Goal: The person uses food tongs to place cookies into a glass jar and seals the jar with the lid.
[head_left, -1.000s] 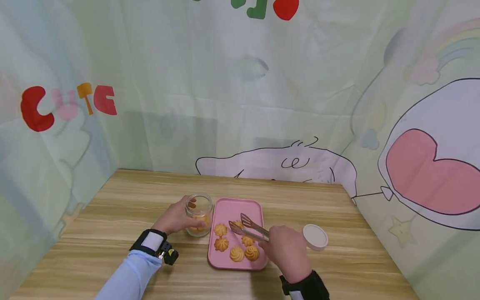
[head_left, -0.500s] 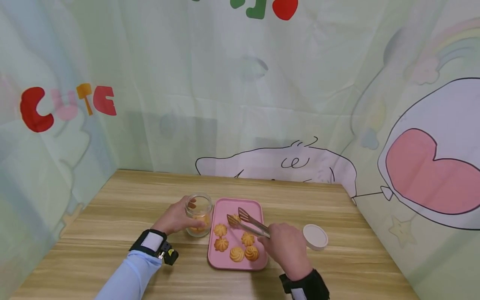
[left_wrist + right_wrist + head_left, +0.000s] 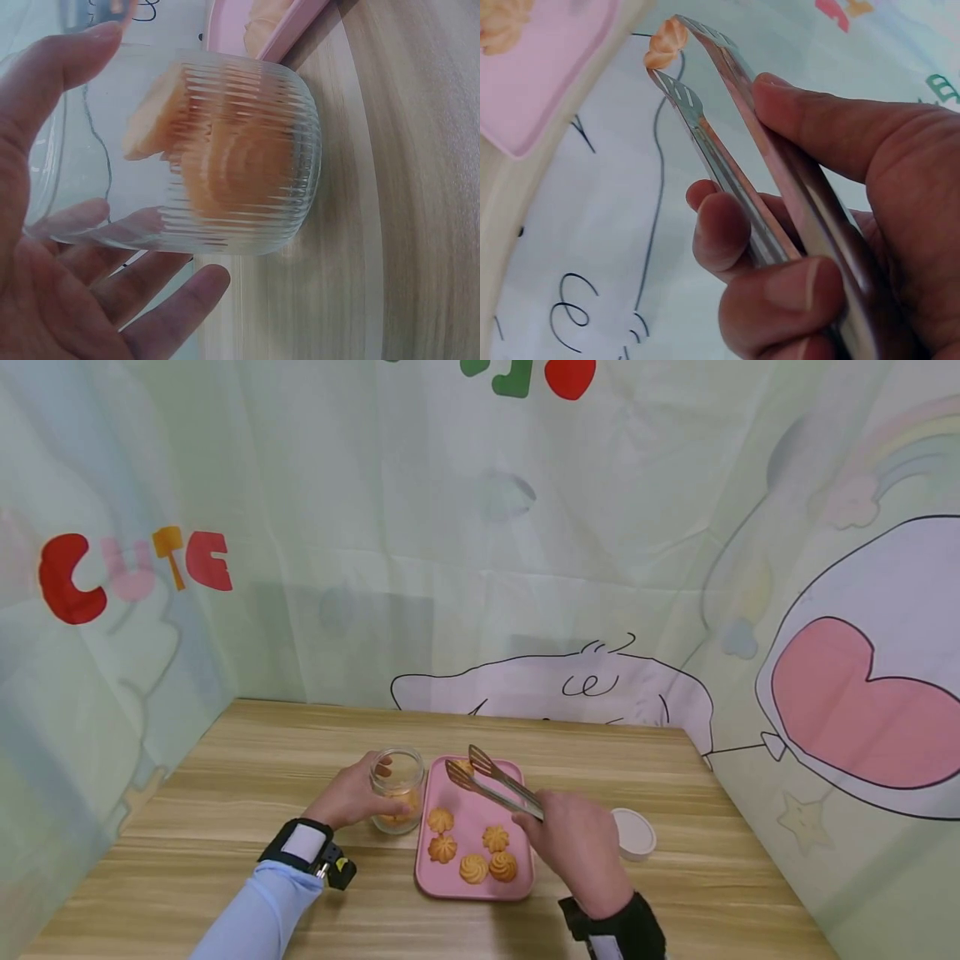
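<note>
My left hand (image 3: 351, 797) grips a glass jar (image 3: 397, 777) standing upright left of the pink tray (image 3: 468, 814), its thumb and fingers around the side. Piped cookies (image 3: 236, 169) lie in the jar's ribbed lower part. Metal tongs (image 3: 489, 792) are in my right hand (image 3: 577, 847), squeezed between thumb and fingers. At their slotted tips a small cookie (image 3: 666, 43) is pinched, raised over the tray's far end. Several swirled cookies (image 3: 473, 868) rest on the tray.
A white round lid (image 3: 635, 835) lies on the wooden table (image 3: 705, 877), right of the tray and partly behind my right hand. A printed curtain (image 3: 337, 635) stands along the table's far edge.
The tongs have closed on the cookie at the tray's far side and lifted it up and slightly leftward. The left hand and jar have stayed in place.
</note>
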### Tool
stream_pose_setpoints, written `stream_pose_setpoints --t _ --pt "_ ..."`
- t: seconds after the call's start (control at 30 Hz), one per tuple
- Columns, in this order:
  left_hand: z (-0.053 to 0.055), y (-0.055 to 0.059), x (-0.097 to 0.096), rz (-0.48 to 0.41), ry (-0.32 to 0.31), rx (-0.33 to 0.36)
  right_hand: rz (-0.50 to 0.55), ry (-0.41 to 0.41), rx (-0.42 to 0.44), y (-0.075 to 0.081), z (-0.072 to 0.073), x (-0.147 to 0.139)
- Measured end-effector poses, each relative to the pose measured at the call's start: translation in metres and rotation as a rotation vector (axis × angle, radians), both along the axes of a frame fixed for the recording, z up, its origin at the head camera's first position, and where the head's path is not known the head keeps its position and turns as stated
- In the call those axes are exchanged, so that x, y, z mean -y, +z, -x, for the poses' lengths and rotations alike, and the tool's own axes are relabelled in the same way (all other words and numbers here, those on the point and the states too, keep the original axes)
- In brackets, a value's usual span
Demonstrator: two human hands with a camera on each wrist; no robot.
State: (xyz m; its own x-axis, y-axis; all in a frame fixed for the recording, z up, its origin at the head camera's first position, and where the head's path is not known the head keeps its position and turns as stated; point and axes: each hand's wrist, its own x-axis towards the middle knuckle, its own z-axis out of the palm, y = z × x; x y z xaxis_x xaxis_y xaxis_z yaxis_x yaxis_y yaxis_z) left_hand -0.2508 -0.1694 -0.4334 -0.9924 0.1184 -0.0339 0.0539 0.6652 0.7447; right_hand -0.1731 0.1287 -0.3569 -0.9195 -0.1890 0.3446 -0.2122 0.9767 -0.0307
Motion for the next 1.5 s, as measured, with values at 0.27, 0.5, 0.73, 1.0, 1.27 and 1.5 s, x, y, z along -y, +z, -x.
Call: stream_pose_setpoints --t 0.27,0.5,0.73,1.0,1.27,1.5 --pt "0.0 0.0 0.0 -0.001 -0.002 -0.005 0.026 0.008 -0.017 0.017 -0.002 0.007" --pt "0.0 0.001 0.0 0.003 -0.003 -0.004 0.036 0.005 0.006 0.03 -0.004 0.015" --pt "0.001 0.001 0.001 0.006 -0.003 0.0 0.047 0.008 0.013 0.038 -0.005 0.023" --pt "0.001 0.001 0.001 0.015 -0.006 -0.001 0.037 0.021 0.001 0.042 -0.008 0.035" --pt "0.003 0.0 0.002 0.018 -0.01 0.002 0.047 0.067 -0.009 0.045 -0.008 0.043" --pt "0.002 0.0 0.002 0.007 -0.014 0.01 0.036 0.085 -0.02 0.045 -0.009 0.049"
